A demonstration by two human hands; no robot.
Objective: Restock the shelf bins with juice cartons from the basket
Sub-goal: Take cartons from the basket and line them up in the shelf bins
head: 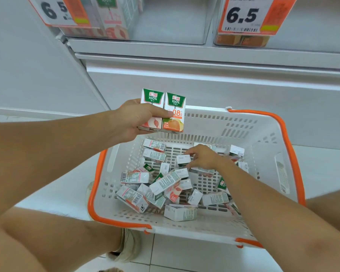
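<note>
Cartons upright in left hand

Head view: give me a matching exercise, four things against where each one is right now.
Things:
1. left hand
2. right hand
3. basket
4. price tag

Places:
A. on the floor below the shelf
B. on the front of a shelf bin
C. down among the loose cartons
D. above the basket, holding two upright cartons

Pairs: 1-D, 2-C, 3-A, 4-B
</note>
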